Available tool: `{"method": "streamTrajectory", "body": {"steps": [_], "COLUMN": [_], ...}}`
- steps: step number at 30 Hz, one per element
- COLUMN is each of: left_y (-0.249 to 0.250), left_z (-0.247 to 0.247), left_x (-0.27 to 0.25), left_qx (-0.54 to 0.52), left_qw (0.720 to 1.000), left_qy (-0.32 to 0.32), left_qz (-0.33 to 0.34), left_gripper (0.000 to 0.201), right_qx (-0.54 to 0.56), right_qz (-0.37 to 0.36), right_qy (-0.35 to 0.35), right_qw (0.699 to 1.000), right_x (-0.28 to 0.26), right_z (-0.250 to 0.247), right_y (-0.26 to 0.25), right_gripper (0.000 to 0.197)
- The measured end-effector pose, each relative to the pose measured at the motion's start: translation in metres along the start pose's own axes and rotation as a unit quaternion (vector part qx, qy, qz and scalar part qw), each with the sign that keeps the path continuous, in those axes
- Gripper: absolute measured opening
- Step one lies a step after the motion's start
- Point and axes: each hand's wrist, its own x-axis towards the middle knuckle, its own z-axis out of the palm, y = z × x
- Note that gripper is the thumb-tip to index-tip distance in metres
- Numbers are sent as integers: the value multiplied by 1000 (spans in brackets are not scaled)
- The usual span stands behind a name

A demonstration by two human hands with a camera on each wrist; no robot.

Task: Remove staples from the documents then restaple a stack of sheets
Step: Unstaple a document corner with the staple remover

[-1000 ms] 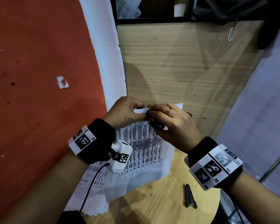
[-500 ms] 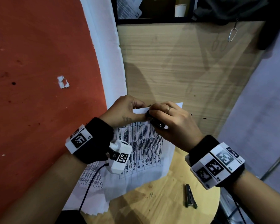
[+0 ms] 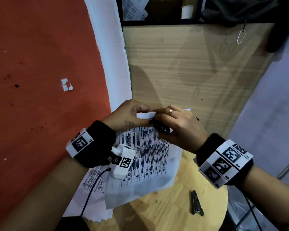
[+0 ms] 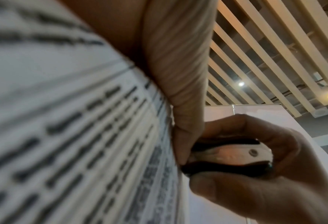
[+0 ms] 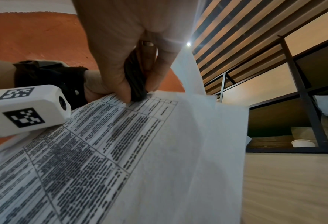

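- The right hand (image 3: 178, 125) is curled tight around a small black staple remover (image 3: 162, 128), thumb on one side and fingers on the other, its tip pressed onto the far corner of the papers (image 3: 150, 155); that looks like where the staple sits, though I can't see the staple itself.
- The left hand (image 3: 132, 114) pinches the top sheet's corner and folds it back, I'd guess to bare the staple and hold the sheets steady against the pull.
- The papers, printed with tables, lie on the round wooden table (image 3: 182, 214), hanging over its left edge, more sheets fanned underneath.
- A slim dark metal tool (image 3: 196, 205), maybe the stapler, lies near the table's right edge, apart from the papers, likely kept within reach for restapling.
- Beyond the hands a wooden panel (image 3: 190, 67) stands upright; a red wall (image 3: 40, 64) is on the left.
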Motion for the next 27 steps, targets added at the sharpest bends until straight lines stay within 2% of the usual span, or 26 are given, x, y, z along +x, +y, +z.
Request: {"method": "streamTrajectory", "body": {"steps": [5, 10, 15, 20, 22, 23, 26, 27], "left_y": [1, 1, 1, -5, -6, -8, -21, -27], "left_z": [0, 3, 4, 6, 10, 12, 16, 15], "left_x": [-3, -5, -5, -7, -7, -6, -7, -9], "left_qx": [-31, -54, -82, -90, -59, -30, 66, 77], "left_qw": [999, 998, 995, 993, 993, 992, 985, 983], "left_qy": [4, 35, 43, 64, 86, 102, 145, 153], "left_qz": [10, 17, 37, 52, 61, 66, 72, 64], "left_gripper": [20, 6, 9, 9, 8, 7, 30, 35], "right_qx": [9, 118, 267, 389, 400, 372, 172, 126], "right_qz": [21, 131, 269, 351, 369, 363, 278, 263], "right_qy": [24, 96, 164, 203, 211, 217, 229, 230], "right_qw": [999, 980, 911, 827, 812, 826, 917, 928], "right_x": [0, -8, -11, -8, -7, -6, -9, -11], "right_z": [1, 5, 10, 14, 17, 17, 16, 16], "right_y": [1, -6, -17, -21, -23, -24, -16, -10], "right_gripper": [15, 19, 25, 28, 27, 24, 19, 20]}}
